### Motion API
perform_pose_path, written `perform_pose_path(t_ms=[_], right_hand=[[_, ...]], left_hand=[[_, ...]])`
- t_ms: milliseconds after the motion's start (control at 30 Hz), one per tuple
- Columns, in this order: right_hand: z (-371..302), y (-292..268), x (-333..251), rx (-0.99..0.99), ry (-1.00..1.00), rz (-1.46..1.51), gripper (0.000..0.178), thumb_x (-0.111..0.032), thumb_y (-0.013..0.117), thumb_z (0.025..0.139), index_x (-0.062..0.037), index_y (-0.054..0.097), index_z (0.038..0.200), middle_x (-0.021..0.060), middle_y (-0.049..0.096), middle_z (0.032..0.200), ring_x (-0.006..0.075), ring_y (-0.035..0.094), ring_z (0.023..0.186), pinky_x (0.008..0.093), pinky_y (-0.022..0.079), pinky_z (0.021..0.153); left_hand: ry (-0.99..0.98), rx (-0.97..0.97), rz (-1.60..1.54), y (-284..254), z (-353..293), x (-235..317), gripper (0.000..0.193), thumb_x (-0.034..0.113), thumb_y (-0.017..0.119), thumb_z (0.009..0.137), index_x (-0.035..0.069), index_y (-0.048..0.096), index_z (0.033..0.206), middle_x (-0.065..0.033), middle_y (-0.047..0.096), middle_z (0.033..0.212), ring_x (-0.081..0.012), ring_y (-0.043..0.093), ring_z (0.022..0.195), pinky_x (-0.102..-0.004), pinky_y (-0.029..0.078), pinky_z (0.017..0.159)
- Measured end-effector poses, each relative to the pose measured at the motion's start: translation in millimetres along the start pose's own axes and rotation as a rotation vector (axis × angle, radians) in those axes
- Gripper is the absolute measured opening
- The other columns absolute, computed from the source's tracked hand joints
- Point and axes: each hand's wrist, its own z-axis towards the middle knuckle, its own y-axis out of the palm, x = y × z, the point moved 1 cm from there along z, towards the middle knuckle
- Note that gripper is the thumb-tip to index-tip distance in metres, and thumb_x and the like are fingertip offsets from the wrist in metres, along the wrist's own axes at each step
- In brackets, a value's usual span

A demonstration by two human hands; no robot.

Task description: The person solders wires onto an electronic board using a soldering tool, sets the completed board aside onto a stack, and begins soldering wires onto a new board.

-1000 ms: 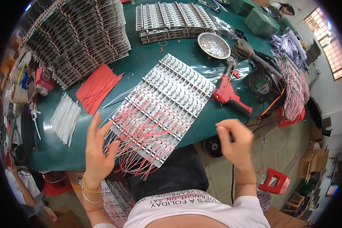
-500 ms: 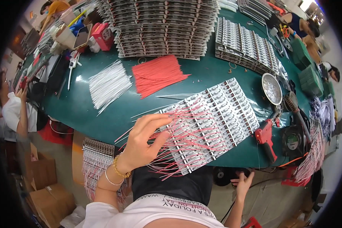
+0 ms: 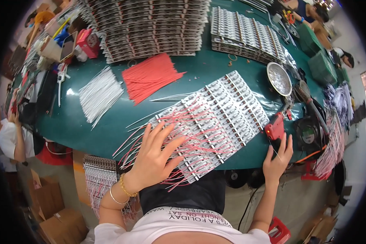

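A panel of small white circuit boards lies slanted on the green table, with thin red and white wires fanned over its left part. My left hand rests over the wires at the panel's lower left, its fingers spread and open. My right hand is at the black handle of a red soldering gun, fingers apart on both sides of it. The hand partly hides the handle, and a thin wire runs down beside the fingers. Whether the fingertips touch the handle is hard to see.
Cut white wires and red wires lie in piles beyond the panel. Tall board stacks stand behind, and another stack stands right. A metal bowl and a dark fan-like unit flank the soldering gun. Co-workers sit around the table.
My right hand has come up from below the table edge to the soldering gun's handle. My left hand has spread its fingers a little more over the wires. The whole view has shifted slightly.
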Motion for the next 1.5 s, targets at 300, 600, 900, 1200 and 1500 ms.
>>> perform_pose_path(t_ms=[300,600,900,1200,1500], right_hand=[[17,0,15,-0.086,-0.011,-0.056,0.052,-0.003,0.061,0.081,-0.0027,0.046,0.131,0.0159,0.053,0.108,0.0321,0.051,0.099,0.0406,0.041,0.087],[-47,-74,50,0.163,0.437,1.223,0.046,-0.022,0.054,0.093,0.0004,0.042,0.131,0.0135,0.054,0.119,0.0213,0.052,0.097,0.0324,0.041,0.087],[23,-49,-26,0.114,0.392,2.081,0.04,-0.014,0.042,0.099,0.0001,0.031,0.134,0.001,0.031,0.076,0.0103,0.029,0.066,0.0245,0.029,0.06],[27,-37,-57,-0.065,0.453,2.031,0.04,-0.012,0.042,0.098,0.0002,0.03,0.134,0.0022,0.039,0.078,0.0097,0.034,0.064,0.0246,0.035,0.059],[33,-39,-81,0.028,0.569,2.018,0.045,-0.024,0.041,0.098,-0.0056,0.028,0.138,0.0084,0.051,0.089,0.0155,0.049,0.068,0.0304,0.044,0.062]], left_hand=[[0.05,-0.082,0.001,0,9,-5,0.052,0.029,0.07,0.077,0.008,0.054,0.123,-0.024,0.038,0.137,-0.0437,0.031,0.129,-0.062,0.02,0.105],[0.126,0.166,0.088,-15,15,-30,0.046,0.024,0.071,0.074,0.007,0.058,0.115,-0.0178,0.051,0.12,-0.0343,0.047,0.115,-0.0547,0.028,0.104],[-0.212,0.394,0.648,-57,14,-163,0.02,0.013,0.068,0.074,0.006,0.063,0.092,-0.0071,0.057,0.087,-0.0253,0.05,0.089,-0.0379,0.037,0.078],[-0.172,0.358,0.618,-69,20,-157,0.007,0.012,0.065,0.077,0.007,0.062,0.073,-0.0064,0.061,0.073,-0.0228,0.054,0.07,-0.036,0.038,0.073],[-0.021,-0.009,0.761,-87,35,-104,0.004,0.006,0.061,0.073,0.007,0.057,0.072,-0.0082,0.053,0.07,-0.0257,0.055,0.07,-0.0362,0.041,0.066]])
